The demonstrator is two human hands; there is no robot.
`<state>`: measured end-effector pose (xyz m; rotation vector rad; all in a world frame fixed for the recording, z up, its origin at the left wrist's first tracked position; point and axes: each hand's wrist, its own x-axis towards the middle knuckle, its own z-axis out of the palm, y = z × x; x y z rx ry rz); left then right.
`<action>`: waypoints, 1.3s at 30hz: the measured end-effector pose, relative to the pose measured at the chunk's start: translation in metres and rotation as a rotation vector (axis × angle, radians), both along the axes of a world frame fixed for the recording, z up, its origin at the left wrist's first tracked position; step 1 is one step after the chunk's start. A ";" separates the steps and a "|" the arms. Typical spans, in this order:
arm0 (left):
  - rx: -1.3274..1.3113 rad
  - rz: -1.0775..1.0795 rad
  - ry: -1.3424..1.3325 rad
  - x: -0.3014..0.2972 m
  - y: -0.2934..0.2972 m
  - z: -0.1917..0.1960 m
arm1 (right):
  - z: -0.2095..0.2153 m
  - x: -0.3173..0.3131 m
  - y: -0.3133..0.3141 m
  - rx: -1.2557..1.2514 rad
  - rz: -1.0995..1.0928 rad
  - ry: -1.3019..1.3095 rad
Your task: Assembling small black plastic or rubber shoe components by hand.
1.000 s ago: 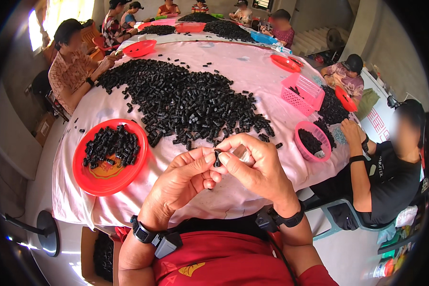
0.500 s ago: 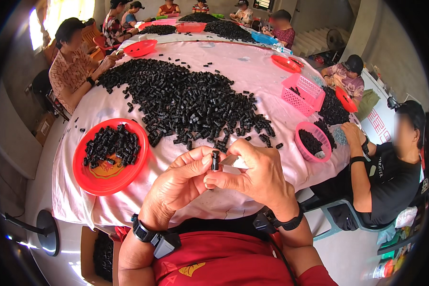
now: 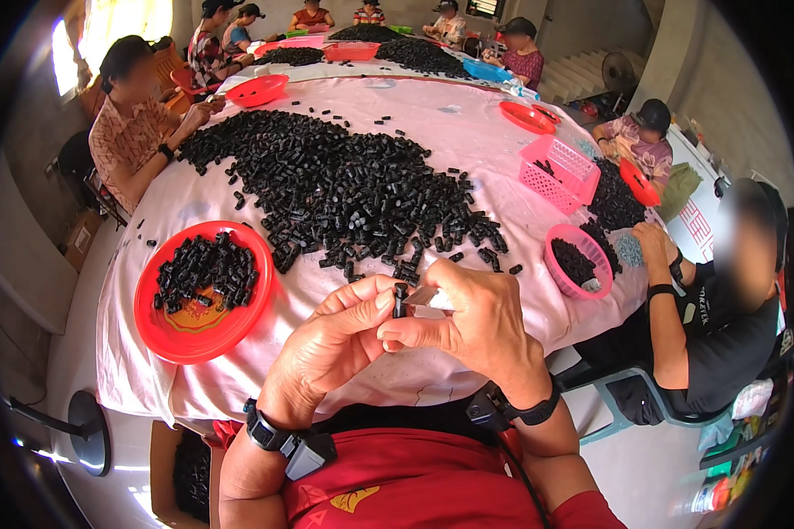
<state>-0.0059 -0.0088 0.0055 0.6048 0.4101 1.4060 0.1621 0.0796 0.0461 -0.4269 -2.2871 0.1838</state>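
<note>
Holding a small black part (image 3: 400, 301) pinched in the left hand (image 3: 344, 333), above the near edge of the table (image 3: 476, 150); grasping a thin blade (image 3: 422, 296) in the right hand (image 3: 476, 316), touching the part or just beside, cannot tell which. Apparently mid-step on this one; perhaps done with the modest batch (image 3: 210, 268) on the red plate (image 3: 192, 352) toward the near left corner, with the far larger black heap (image 3: 335, 189) left beyond

Small-parts workshop: long bench (image 3: 481, 132) under pink cloth (image 3: 150, 375); upon it, heaps of small black parts (image 3: 326, 189), a round red tray (image 3: 181, 350), a slotted pink basket (image 3: 545, 182); along its sides, several seated people (image 3: 135, 123); beyond its far right, stairs (image 3: 569, 69), a round fan (image 3: 619, 72); below its near left edge, a carton (image 3: 162, 480) of black pieces (image 3: 191, 476)
</note>
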 end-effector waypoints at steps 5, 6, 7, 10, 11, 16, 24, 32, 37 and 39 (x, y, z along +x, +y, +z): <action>-0.029 0.007 0.010 0.001 0.001 0.002 | -0.004 -0.001 0.003 0.051 -0.010 0.021; -0.017 0.007 0.016 0.002 0.001 0.002 | -0.005 -0.001 0.003 0.067 -0.016 0.021; -0.005 0.007 0.023 0.002 0.001 0.003 | -0.005 -0.001 0.003 0.066 -0.017 0.021; -0.010 0.015 0.022 0.003 -0.001 0.006 | -0.004 -0.002 0.002 0.080 -0.027 0.014; -0.010 0.013 0.022 0.003 0.000 0.005 | -0.005 -0.002 0.003 0.082 -0.023 0.020; -0.031 0.014 0.051 0.001 0.002 0.004 | -0.008 -0.002 0.006 0.085 -0.021 0.025; -0.007 0.011 0.065 0.002 0.002 0.002 | -0.009 -0.001 0.007 0.090 -0.011 -0.006; -0.010 0.008 0.062 0.001 0.003 -0.002 | -0.009 -0.003 0.007 0.081 0.032 -0.002; 0.035 0.118 0.053 0.003 0.004 0.001 | -0.007 -0.004 0.001 -0.047 0.119 0.162; 0.064 0.113 0.062 0.002 0.006 -0.002 | -0.010 -0.005 0.001 -0.099 0.149 0.180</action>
